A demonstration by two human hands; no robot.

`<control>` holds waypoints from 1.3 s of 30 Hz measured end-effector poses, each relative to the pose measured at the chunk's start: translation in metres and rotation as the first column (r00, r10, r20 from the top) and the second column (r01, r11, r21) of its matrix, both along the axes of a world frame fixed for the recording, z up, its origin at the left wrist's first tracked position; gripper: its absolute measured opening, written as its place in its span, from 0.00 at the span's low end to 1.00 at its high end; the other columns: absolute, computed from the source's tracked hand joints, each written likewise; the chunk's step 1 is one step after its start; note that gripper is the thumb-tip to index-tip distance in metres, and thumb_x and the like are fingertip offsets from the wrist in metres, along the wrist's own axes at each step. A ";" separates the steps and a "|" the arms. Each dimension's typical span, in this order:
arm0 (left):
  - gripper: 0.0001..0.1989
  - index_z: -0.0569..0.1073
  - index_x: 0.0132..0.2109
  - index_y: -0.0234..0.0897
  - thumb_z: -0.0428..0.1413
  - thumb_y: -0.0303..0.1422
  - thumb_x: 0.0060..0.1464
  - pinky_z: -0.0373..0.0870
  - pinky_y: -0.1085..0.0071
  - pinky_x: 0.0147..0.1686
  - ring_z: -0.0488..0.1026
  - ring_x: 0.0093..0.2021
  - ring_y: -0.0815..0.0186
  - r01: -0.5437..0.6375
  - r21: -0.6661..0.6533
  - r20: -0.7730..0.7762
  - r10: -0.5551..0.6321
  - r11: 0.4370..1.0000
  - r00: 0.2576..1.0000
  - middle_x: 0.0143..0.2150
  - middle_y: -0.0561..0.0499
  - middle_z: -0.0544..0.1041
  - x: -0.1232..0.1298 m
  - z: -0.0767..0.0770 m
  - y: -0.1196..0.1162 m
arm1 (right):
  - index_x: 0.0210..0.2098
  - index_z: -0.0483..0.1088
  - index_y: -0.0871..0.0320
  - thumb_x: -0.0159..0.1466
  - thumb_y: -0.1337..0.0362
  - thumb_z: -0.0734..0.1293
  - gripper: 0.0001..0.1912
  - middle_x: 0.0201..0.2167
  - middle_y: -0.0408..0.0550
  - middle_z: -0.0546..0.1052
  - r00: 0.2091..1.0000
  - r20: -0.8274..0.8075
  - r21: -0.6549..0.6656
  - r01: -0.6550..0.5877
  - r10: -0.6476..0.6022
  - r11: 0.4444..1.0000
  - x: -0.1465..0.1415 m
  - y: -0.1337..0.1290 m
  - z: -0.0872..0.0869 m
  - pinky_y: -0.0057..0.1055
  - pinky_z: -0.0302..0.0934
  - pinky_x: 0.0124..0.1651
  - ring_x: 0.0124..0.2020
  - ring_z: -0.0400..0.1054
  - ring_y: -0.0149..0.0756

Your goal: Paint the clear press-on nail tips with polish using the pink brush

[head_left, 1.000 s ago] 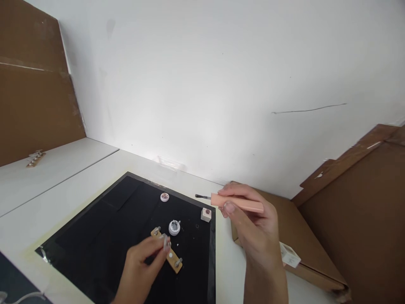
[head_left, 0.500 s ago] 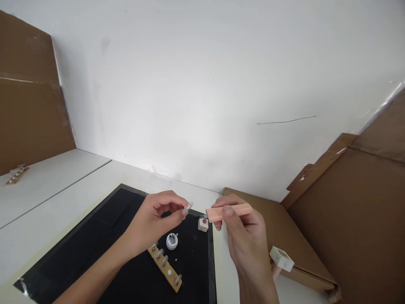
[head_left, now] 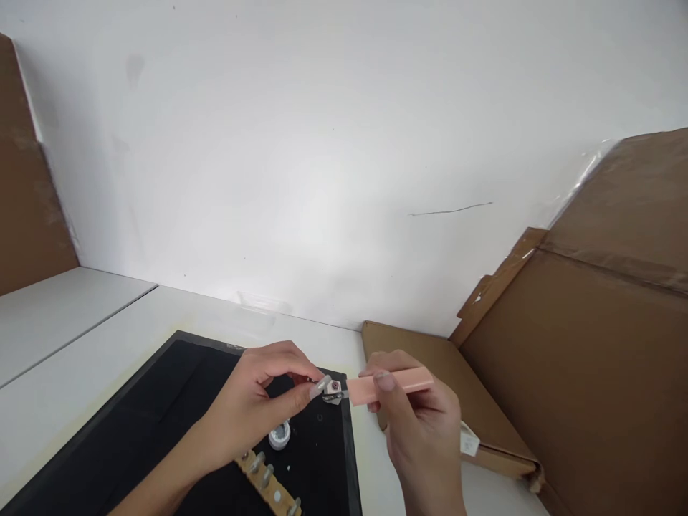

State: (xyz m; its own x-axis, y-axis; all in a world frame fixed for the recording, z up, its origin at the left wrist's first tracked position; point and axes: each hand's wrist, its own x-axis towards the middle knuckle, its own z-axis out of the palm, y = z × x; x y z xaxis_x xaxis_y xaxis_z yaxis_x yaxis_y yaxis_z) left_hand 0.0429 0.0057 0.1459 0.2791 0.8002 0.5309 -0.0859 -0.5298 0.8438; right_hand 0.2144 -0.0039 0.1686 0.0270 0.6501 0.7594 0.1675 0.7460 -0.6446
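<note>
My left hand (head_left: 269, 390) is closed in a pinch on a small shiny grey piece (head_left: 321, 385), mostly covered by thumb and fingers. A flat pink-handled tool (head_left: 365, 390) lies between the thumb and fingers of my right hand (head_left: 413, 408). Its short metallic tip points left, close to the grey piece; I cannot tell whether they touch. Behind the tip sits a small whitish block (head_left: 334, 388) with a dark reddish spot. Below my left hand stand a small round white pot (head_left: 279, 435) with grey contents and a tan strip (head_left: 269, 487) bearing several greyish nail-like pieces.
A black mat (head_left: 177, 401) lies on the white table (head_left: 129, 322). To the right is a flat cardboard box (head_left: 408, 340), with a pale block (head_left: 469, 438) partly behind my right hand. Cardboard panels (head_left: 596, 344) stand at both sides, and a white wall (head_left: 301, 179) rises behind.
My hands have come closer together, bringing the pink tool's tip near the grey piece. The view has shifted to the right, and the small strip at far left has left it.
</note>
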 end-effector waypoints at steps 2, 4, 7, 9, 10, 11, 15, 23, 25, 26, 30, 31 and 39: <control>0.07 0.79 0.35 0.36 0.57 0.23 0.53 0.67 0.75 0.29 0.72 0.29 0.70 -0.013 0.025 -0.009 0.014 1.000 1.000 0.29 0.50 0.74 -0.002 0.000 0.002 | 0.19 0.68 0.57 0.62 0.63 0.66 0.15 0.17 0.40 0.70 0.999 0.024 0.020 0.023 -0.024 1.000 -0.001 0.000 0.000 0.24 0.53 0.20 0.18 0.62 0.27; 0.07 0.79 0.34 0.35 0.57 0.23 0.53 0.67 0.75 0.28 0.72 0.29 0.70 -0.030 0.040 -0.020 0.031 0.999 0.999 0.29 0.50 0.75 -0.003 0.000 0.004 | 0.20 0.69 0.57 0.62 0.62 0.66 0.15 0.16 0.40 0.69 0.998 0.054 0.023 0.044 -0.045 0.999 -0.002 0.000 -0.001 0.24 0.53 0.19 0.18 0.61 0.27; 0.07 0.79 0.34 0.34 0.56 0.23 0.53 0.67 0.75 0.27 0.72 0.28 0.69 -0.047 0.044 -0.042 0.048 0.998 0.998 0.29 0.49 0.75 -0.004 0.001 0.007 | 0.21 0.70 0.57 0.63 0.61 0.66 0.14 0.16 0.39 0.69 0.994 0.090 0.014 0.056 -0.058 0.998 -0.005 0.001 -0.002 0.24 0.52 0.18 0.16 0.59 0.26; 0.07 0.80 0.34 0.34 0.56 0.23 0.53 0.68 0.75 0.27 0.72 0.28 0.69 -0.052 0.044 -0.052 0.054 0.998 0.997 0.29 0.49 0.75 -0.005 0.001 0.008 | 0.22 0.70 0.56 0.63 0.61 0.66 0.14 0.16 0.39 0.69 0.994 0.094 0.010 0.053 -0.054 0.999 -0.006 0.002 -0.002 0.23 0.52 0.18 0.17 0.59 0.26; 0.08 0.80 0.34 0.34 0.56 0.23 0.53 0.68 0.75 0.27 0.72 0.28 0.69 -0.053 0.047 -0.055 0.055 0.998 0.997 0.29 0.49 0.75 -0.005 0.002 0.008 | 0.22 0.70 0.56 0.63 0.61 0.66 0.13 0.16 0.39 0.69 0.994 0.095 0.006 0.052 -0.052 0.999 -0.007 0.002 -0.003 0.23 0.52 0.19 0.17 0.59 0.26; 0.08 0.80 0.34 0.34 0.56 0.23 0.53 0.68 0.75 0.27 0.72 0.28 0.69 -0.053 0.052 -0.056 0.055 0.997 0.997 0.29 0.49 0.75 -0.006 0.002 0.008 | 0.23 0.71 0.56 0.63 0.61 0.66 0.13 0.16 0.39 0.69 0.994 0.095 0.002 0.054 -0.054 0.999 -0.008 0.003 -0.003 0.23 0.52 0.19 0.17 0.59 0.26; 0.08 0.80 0.34 0.34 0.56 0.22 0.52 0.68 0.76 0.27 0.72 0.28 0.69 -0.052 0.064 -0.060 0.055 0.997 0.997 0.29 0.49 0.75 -0.008 0.003 0.008 | 0.24 0.71 0.56 0.62 0.61 0.66 0.12 0.17 0.39 0.70 0.991 0.110 -0.014 0.073 -0.071 0.997 -0.010 0.004 -0.003 0.22 0.53 0.18 0.17 0.59 0.26; 0.09 0.79 0.33 0.35 0.55 0.21 0.52 0.67 0.75 0.25 0.72 0.27 0.69 -0.050 0.066 -0.094 0.056 0.997 0.994 0.29 0.49 0.75 -0.008 0.002 0.005 | 0.25 0.71 0.56 0.61 0.67 0.67 0.08 0.17 0.41 0.71 0.965 0.194 0.115 0.153 -0.174 0.981 -0.009 -0.003 0.002 0.24 0.56 0.18 0.17 0.63 0.28; 0.09 0.79 0.34 0.34 0.55 0.21 0.52 0.67 0.75 0.25 0.72 0.26 0.69 -0.051 0.066 -0.095 0.057 0.997 0.994 0.29 0.49 0.74 -0.007 0.001 0.005 | 0.27 0.71 0.55 0.60 0.70 0.66 0.07 0.19 0.41 0.72 0.955 0.220 0.170 0.162 -0.197 0.972 -0.008 -0.005 0.002 0.25 0.56 0.19 0.18 0.63 0.28; 0.08 0.79 0.34 0.34 0.55 0.22 0.53 0.68 0.75 0.25 0.72 0.26 0.69 -0.054 0.068 -0.096 0.061 0.996 0.994 0.29 0.49 0.74 -0.007 0.001 0.005 | 0.28 0.72 0.55 0.60 0.72 0.66 0.07 0.20 0.41 0.72 0.949 0.233 0.199 0.165 -0.210 0.966 -0.008 -0.005 0.002 0.25 0.56 0.20 0.19 0.63 0.29; 0.08 0.79 0.34 0.34 0.55 0.22 0.53 0.68 0.76 0.25 0.72 0.26 0.69 -0.073 0.085 -0.107 0.082 0.994 0.991 0.29 0.49 0.75 -0.006 0.001 0.005 | 0.30 0.72 0.54 0.58 0.74 0.67 0.08 0.22 0.43 0.74 0.938 0.231 0.273 0.192 -0.258 0.943 -0.004 -0.006 0.002 0.28 0.57 0.21 0.20 0.63 0.30; 0.08 0.79 0.34 0.34 0.55 0.22 0.53 0.68 0.76 0.25 0.72 0.26 0.69 -0.076 0.090 -0.109 0.086 0.993 0.990 0.29 0.49 0.75 -0.006 0.001 0.005 | 0.30 0.71 0.54 0.58 0.74 0.67 0.07 0.22 0.42 0.74 0.942 0.210 0.270 0.202 -0.262 0.941 -0.004 -0.006 0.002 0.28 0.57 0.21 0.20 0.64 0.30; 0.08 0.79 0.34 0.34 0.55 0.22 0.52 0.67 0.75 0.25 0.72 0.26 0.69 -0.047 0.006 -0.101 0.047 0.999 0.994 0.29 0.49 0.75 -0.008 0.000 0.006 | 0.27 0.69 0.56 0.61 0.64 0.68 0.06 0.17 0.40 0.68 0.958 0.256 0.202 0.079 -0.130 0.976 -0.010 -0.007 0.008 0.26 0.53 0.17 0.16 0.59 0.28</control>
